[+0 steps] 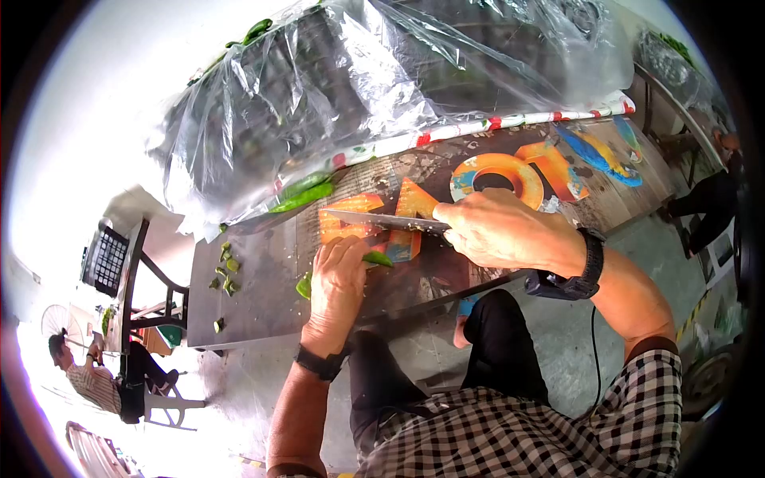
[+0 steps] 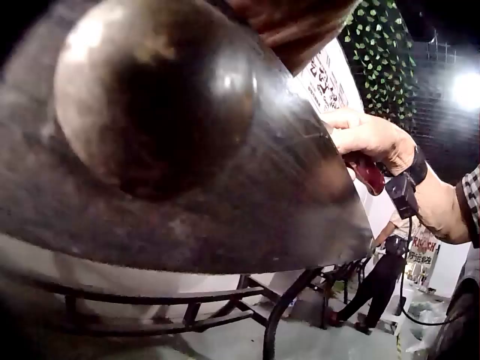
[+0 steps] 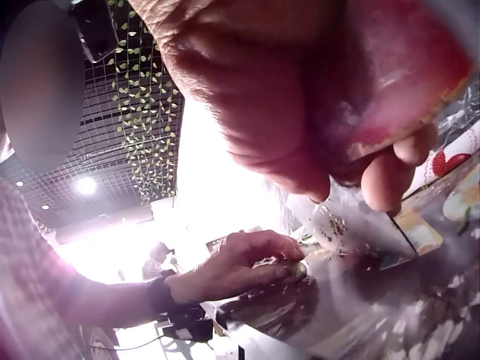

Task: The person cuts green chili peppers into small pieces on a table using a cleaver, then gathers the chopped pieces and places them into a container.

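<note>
While a green pepper is pinched on the table by the left hand, a knife is gripped by the right hand.
Cut pieces are scattered at the left hand's nine o'clock; apparently whole peppers are left at eleven; work judged partly done.

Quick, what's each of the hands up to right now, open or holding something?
Left hand: closed, holding a green pepper against the table.
Right hand: closed, holding a knife by its handle.
</note>
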Demonstrator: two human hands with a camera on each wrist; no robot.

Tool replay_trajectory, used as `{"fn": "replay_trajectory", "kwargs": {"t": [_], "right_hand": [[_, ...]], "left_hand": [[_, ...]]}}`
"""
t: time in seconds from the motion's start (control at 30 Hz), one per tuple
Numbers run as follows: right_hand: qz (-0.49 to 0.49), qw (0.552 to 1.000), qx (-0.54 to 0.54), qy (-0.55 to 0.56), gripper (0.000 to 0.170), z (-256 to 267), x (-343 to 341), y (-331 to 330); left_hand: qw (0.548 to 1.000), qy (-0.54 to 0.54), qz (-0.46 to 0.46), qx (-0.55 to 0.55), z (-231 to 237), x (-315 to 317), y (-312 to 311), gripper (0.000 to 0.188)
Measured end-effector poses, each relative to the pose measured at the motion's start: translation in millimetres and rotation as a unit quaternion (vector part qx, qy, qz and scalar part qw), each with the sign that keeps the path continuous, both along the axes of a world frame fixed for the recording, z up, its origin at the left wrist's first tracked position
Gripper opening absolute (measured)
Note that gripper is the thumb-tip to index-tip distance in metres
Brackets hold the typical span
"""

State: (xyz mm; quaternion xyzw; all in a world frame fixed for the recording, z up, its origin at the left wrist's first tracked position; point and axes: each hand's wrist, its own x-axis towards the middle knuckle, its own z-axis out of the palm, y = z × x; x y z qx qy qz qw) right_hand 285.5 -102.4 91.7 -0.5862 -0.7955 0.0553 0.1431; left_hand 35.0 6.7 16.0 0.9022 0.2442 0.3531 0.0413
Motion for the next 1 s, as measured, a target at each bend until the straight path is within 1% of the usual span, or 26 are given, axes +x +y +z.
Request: {"fn": "replay_trajectory", "kwargs": {"t": [0.17, 0.3, 0.4, 0.53, 0.6, 0.7, 0.77, 0.8, 0.9, 1.0], "right_hand": [[0.007, 0.999, 0.036, 0.014, 0.015, -9.1, 2.2, 2.5], [0.019, 0.998, 0.055, 0.032, 0.014, -12.3, 1.3, 4.0], [0.003, 0.998, 0.061, 0.032, 0.012, -8.8, -2.0, 2.8], [-0.004, 0.997, 0.027, 0.067, 0.012, 1.9, -11.2, -3.5], [0.000, 0.996, 0.024, 0.083, 0.013, 4.5, -15.6, -5.2], [0.003, 0.996, 0.030, 0.078, 0.013, 6.6, -18.3, -6.1], [-0.001, 0.996, 0.016, 0.083, 0.010, 9.8, -22.0, -8.1], [-0.002, 0.996, 0.009, 0.084, 0.012, 11.5, -23.1, -9.2], [-0.003, 0.998, -0.001, 0.069, 0.011, 13.2, -24.6, -10.6], [0.000, 0.996, -0.015, 0.083, 0.011, 15.9, -24.7, -12.0]], "left_hand": [[1.000, -0.015, -0.004, 0.020, -3.2, 0.9, -6.5, 0.028], [0.999, 0.017, -0.006, 0.047, 3.8, 1.2, -8.8, 0.025], [0.999, 0.011, 0.012, 0.049, -0.7, 3.4, -7.8, 0.021], [0.999, -0.004, 0.033, 0.028, -3.0, 5.9, -6.8, 0.017], [0.999, -0.018, 0.029, 0.029, -3.8, 6.6, -6.6, 0.015], [0.999, -0.033, 0.016, 0.018, -3.9, 6.3, -7.3, 0.014], [0.999, -0.038, 0.006, 0.005, -1.5, 4.5, -8.9, 0.013], [0.999, -0.042, 0.002, -0.002, -1.4, 4.3, -9.3, 0.013], [0.999, -0.036, -0.004, 0.014, -6.4, 3.1, -6.9, 0.009], [1.000, -0.018, 0.003, 0.020, -5.3, 3.7, -7.3, 0.011]]}}
